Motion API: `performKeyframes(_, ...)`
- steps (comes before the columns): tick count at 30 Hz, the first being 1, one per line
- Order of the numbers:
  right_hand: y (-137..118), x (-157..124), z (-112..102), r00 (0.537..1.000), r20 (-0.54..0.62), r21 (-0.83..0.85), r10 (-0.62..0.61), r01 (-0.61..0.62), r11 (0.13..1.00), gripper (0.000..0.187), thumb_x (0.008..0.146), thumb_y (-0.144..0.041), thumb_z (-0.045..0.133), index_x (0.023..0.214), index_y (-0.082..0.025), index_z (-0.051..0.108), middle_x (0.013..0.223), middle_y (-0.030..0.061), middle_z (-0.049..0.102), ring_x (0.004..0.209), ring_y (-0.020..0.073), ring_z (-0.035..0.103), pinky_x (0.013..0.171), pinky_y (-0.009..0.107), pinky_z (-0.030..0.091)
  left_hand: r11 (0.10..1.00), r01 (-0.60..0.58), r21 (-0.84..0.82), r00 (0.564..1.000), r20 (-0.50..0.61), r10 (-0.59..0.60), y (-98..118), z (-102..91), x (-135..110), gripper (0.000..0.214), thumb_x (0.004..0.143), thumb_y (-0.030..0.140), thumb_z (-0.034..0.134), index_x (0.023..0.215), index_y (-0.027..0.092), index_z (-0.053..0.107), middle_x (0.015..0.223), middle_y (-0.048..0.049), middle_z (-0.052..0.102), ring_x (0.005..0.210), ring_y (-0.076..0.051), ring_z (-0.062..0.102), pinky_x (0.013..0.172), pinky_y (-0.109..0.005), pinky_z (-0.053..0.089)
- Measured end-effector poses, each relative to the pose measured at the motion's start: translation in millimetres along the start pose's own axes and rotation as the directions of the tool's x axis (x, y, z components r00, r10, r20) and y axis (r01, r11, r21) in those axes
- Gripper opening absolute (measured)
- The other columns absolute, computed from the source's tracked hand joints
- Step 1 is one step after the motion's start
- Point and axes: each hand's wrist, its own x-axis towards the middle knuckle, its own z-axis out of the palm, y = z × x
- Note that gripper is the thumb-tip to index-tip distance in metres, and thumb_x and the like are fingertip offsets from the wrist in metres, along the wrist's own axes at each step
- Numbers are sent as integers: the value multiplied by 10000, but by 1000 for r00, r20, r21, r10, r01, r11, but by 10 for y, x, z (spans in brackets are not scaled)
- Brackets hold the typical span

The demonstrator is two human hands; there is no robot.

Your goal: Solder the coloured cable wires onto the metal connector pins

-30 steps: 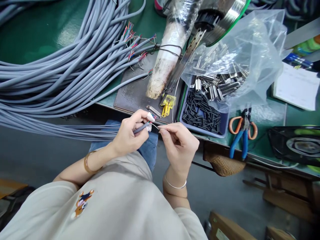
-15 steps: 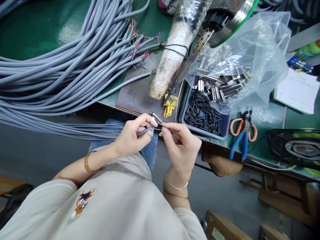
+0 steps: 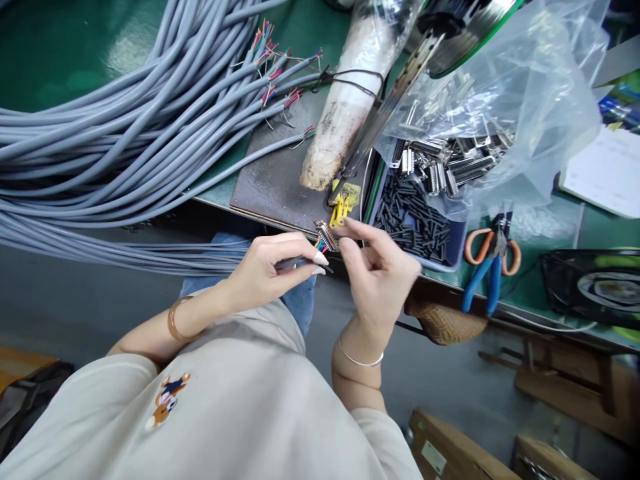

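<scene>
— What do the hands hold at the workbench?
— The left hand (image 3: pixel 260 270) pinches a grey cable (image 3: pixel 289 264) between thumb and fingers, coloured wires (image 3: pixel 320 245) showing beyond the fingertips at a metal connector (image 3: pixel 327 236).
— And the right hand (image 3: pixel 376 275)?
— Half-curled, thumb and forefinger at the connector's far end; whether they grip it, I cannot tell.
— Where is that connector?
— Between the hands, by the front edge of a dark board (image 3: pixel 280 180), near a yellow piece (image 3: pixel 340 210).

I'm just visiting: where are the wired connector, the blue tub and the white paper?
Wired connector (image 3: pixel 327 235): head view, on its metal body.
Blue tub (image 3: pixel 457 245): head view, on its right wall.
White paper (image 3: pixel 605 173): head view, middle of the page.
</scene>
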Motion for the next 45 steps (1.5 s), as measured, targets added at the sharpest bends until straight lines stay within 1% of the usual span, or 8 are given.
performKeyframes(4,1,72,-10,974,219,99,58,-81,992,201,940,-356,689,1036,-228,810,760,9,755,465,80,418,449,254,339,979,-121,165,993,17,119,1,27,-19,92,973,150,653,997,163,741,820,-39,726,710,-106,635,666,-212,498)
performKeyframes(14,5,12,11,972,193,392,137,-204,897,221,921,-415,747,1099,-303,814,892,0,797,606,94,622,497,202,489,958,-195,212,969,-111,222,3,51,-18,68,898,133,739,928,160,683,966,-76,725,585,-44,498,498,-154,401)
performKeyframes(24,-24,18,72,997,54,191,46,-56,980,221,954,-380,703,1104,-266,819,741,-11,731,573,108,592,515,242,476,987,-66,147,974,-204,95,19,79,30,104,866,110,719,807,160,649,905,-64,789,617,-65,609,500,-146,435)
performKeyframes(29,-38,12,39,958,-226,23,-178,188,982,213,998,-369,650,1055,-261,824,609,-48,577,491,78,430,477,249,306,984,176,10,947,-276,-167,27,74,74,101,827,161,755,762,151,679,863,-66,787,732,-123,720,623,-182,548)
performKeyframes(34,-24,-30,3,924,-3,-86,-382,380,921,136,958,-251,709,1060,-240,797,605,-67,580,497,57,460,495,228,348,971,220,-98,937,-256,-238,28,60,119,91,802,170,755,743,149,688,815,-50,765,711,-114,704,618,-177,546)
performKeyframes(37,3,-53,34,930,-117,-74,-348,341,937,133,985,-297,665,943,-241,778,601,-61,589,476,64,474,464,235,342,965,243,-102,922,-284,-263,19,60,139,102,794,181,757,738,151,678,789,-38,747,650,-95,655,559,-173,503)
performKeyframes(41,-6,-53,87,875,-428,111,-227,300,947,191,1008,-322,609,1173,-300,703,646,-72,605,424,88,516,397,239,351,960,261,-103,911,-303,-280,7,54,169,124,781,186,763,718,155,661,782,-34,745,607,-78,608,526,-174,467)
performKeyframes(45,2,-45,118,893,-412,139,-182,259,956,249,1004,-174,609,1209,-313,636,923,-37,792,646,134,762,514,242,573,956,260,-135,898,-330,-291,-8,39,212,136,781,189,759,706,156,651,779,-32,740,592,-66,585,524,-173,452)
